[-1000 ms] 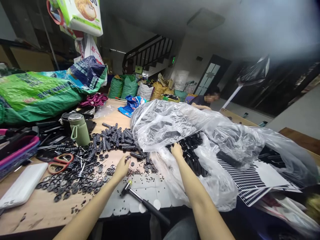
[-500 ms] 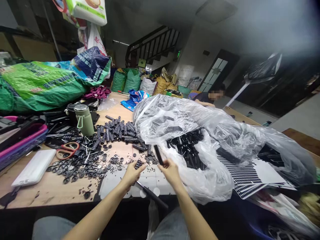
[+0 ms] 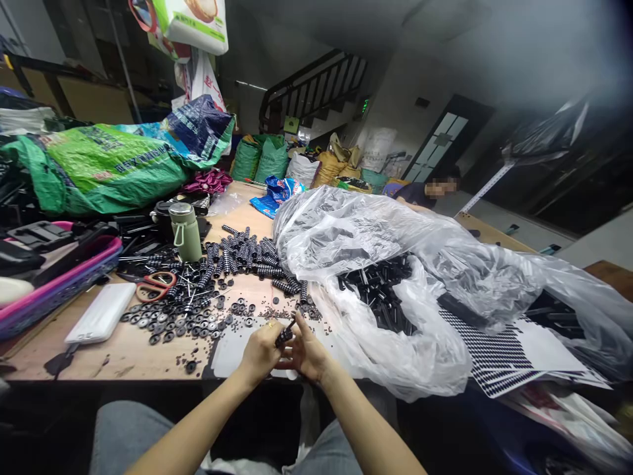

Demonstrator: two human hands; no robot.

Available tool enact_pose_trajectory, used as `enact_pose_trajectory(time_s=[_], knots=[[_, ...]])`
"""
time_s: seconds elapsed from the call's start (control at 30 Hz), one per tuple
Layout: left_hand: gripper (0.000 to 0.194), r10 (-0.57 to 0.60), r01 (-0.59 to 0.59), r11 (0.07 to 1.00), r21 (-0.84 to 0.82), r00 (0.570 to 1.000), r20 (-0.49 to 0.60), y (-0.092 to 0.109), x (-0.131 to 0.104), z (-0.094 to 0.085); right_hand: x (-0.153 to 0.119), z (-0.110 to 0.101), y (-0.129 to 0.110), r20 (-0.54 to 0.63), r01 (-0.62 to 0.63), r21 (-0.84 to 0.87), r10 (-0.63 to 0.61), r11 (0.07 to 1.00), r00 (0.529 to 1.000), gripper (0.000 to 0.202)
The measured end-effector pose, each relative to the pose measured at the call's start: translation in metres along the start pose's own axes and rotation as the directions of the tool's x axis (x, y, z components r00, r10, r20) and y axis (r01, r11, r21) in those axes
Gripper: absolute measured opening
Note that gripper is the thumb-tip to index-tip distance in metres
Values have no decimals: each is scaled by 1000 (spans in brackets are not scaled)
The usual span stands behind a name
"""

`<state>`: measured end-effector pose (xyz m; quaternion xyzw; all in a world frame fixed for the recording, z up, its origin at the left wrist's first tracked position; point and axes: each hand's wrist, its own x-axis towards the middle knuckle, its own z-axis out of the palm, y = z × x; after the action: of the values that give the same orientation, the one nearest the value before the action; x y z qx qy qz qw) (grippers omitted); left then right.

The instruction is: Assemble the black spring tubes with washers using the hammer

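Note:
My left hand (image 3: 262,353) is closed around a short black tube with a pale checked pattern (image 3: 283,336), above the front edge of the worktable. My right hand (image 3: 310,356) meets it from the right, thumb and fingers bent around the tube's far side. A thin dark end shows at the right fingertips; most of what that hand holds is hidden. Beyond the hands lie a heap of similar patterned tubes (image 3: 242,254), black round caps (image 3: 165,323) and many tiny dark bits (image 3: 281,313). Under my hands is a whitish sheet (image 3: 232,349).
Right of my hands, a clear plastic bag (image 3: 430,363) bulges with black tubes (image 3: 380,297). Patterned sheets (image 3: 494,359) lie beyond it. On the left are scissors (image 3: 155,287), a white box-shaped item (image 3: 101,313), a green flask (image 3: 185,234) and a pink basket (image 3: 106,254). A person (image 3: 420,194) sits at the back.
My right hand has come left to my left hand; the upright black tube it held no longer shows clearly. The dark-handled rod below my left hand is out of sight. The view has shifted left.

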<state>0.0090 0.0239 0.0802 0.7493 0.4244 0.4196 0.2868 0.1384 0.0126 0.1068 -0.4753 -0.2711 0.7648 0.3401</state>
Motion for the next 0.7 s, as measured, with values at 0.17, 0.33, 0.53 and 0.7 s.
enact_pose_trajectory(time_s=[0.17, 0.33, 0.53, 0.7], knots=[[24, -146, 135, 953, -271, 989, -22, 4, -1, -7, 5, 1, 10, -231, 320, -300, -394, 899, 889, 62], [46, -458, 461, 604, -651, 868, 190, 6, 3, -14, -13, 1, 7, 105, 474, -822, -734, 315, 671, 105], [55, -580, 568, 399, -720, 765, 282, 3, 5, -13, -22, 14, 6, 317, 462, -886, -669, 44, 672, 108], [32, -599, 422, 365, -830, 789, 137, 6, 7, -14, -16, 13, 11, 354, 477, -879, -666, 3, 657, 111]])
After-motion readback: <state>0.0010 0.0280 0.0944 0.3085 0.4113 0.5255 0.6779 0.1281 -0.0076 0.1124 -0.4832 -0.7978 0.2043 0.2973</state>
